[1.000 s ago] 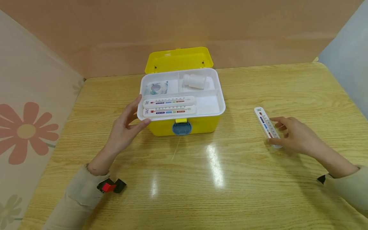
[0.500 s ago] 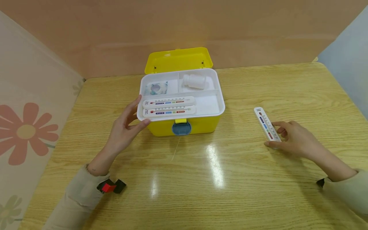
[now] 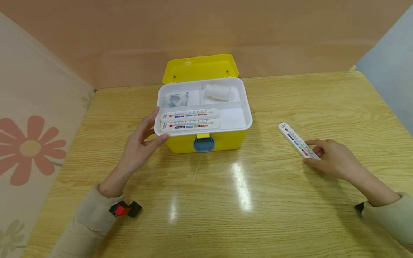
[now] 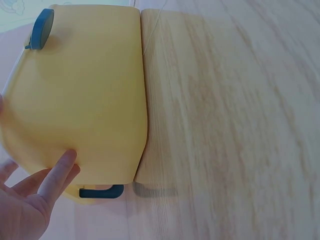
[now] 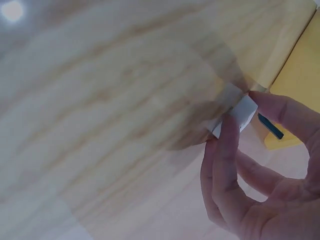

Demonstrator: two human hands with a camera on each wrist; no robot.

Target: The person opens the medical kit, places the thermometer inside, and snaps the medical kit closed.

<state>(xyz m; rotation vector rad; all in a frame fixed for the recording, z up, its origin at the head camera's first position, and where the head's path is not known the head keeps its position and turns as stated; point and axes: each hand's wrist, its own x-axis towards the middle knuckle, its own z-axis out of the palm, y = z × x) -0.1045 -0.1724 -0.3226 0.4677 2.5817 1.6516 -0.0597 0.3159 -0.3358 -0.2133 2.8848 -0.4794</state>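
Observation:
On the right side of the table, my right hand (image 3: 338,159) pinches the near end of a white thermometer (image 3: 293,138) between thumb and fingers. Its far end slants toward the left. In the right wrist view only the narrow end of that thermometer (image 5: 243,112) shows. My left hand (image 3: 137,147) rests at the front left corner of a yellow medicine box (image 3: 226,141), thumb along the front rim and fingers at the left side. A fingertip touches the yellow wall in the left wrist view. Two similar thermometers lie side by side in the box's white tray (image 3: 233,116).
A clear packet (image 3: 175,100) with a round roll lies in the tray's back left compartment, and a white bottle (image 3: 219,92) on its side in the back right one. The yellow lid (image 3: 200,68) stands open behind. A grey-blue latch (image 3: 204,144) hangs in front.
My right hand has taken hold of the thermometer's near end and turned it, so its far end points further left. My left hand stays at the box corner.

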